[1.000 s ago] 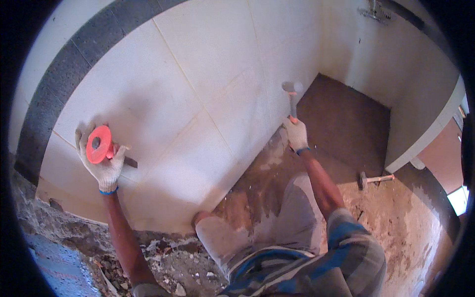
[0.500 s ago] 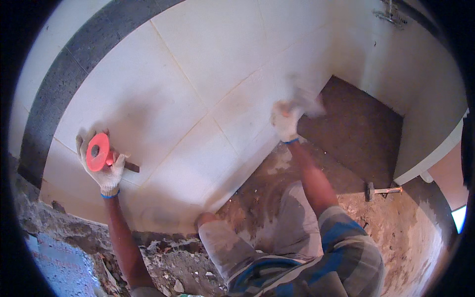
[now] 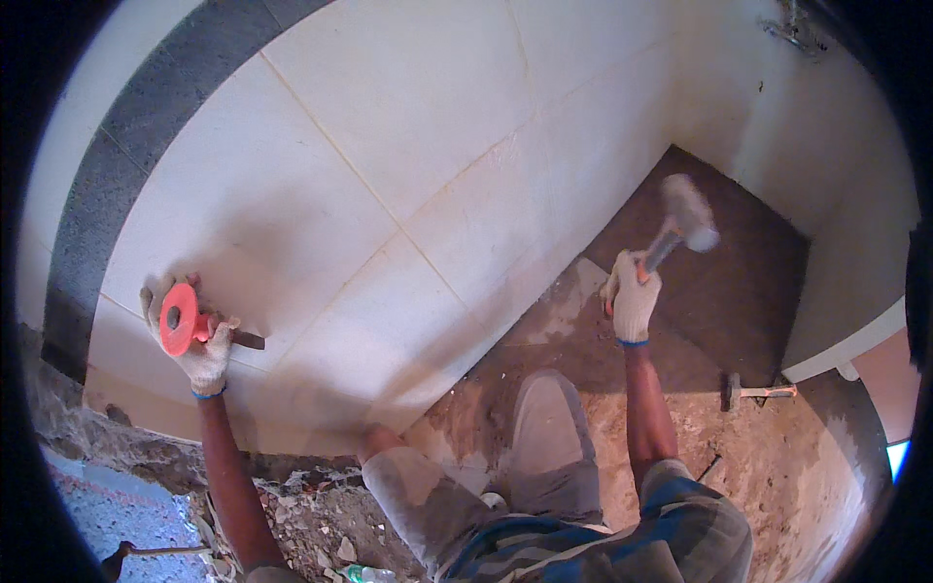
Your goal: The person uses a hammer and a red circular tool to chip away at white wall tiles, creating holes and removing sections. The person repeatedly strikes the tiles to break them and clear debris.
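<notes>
My left hand (image 3: 207, 367), in a knitted glove with a blue cuff, is wrapped round a chisel with a round red hand guard (image 3: 178, 321). The chisel's flat dark blade (image 3: 250, 341) lies close to the white tiled wall (image 3: 389, 291); whether its tip touches the tile I cannot tell. Well to the right, my gloved right hand (image 3: 636, 301) is closed on the handle of a club hammer (image 3: 688, 212). The hammer's grey head is raised, slightly blurred, over the dark floor section and apart from the chisel.
A second hammer (image 3: 763, 392) lies on the brown, dirty floor (image 3: 700, 418) to the right. Broken rubble (image 3: 321, 525) and a greenish bottle (image 3: 367, 574) are at the lower left, near a thin-handled tool (image 3: 160, 551). A metal fixture (image 3: 795, 29) is on the far wall.
My right hand and the club hammer have swung right, away from the wall. My left hand keeps the chisel at nearly the same spot on the tiles. The view has shifted slightly.
</notes>
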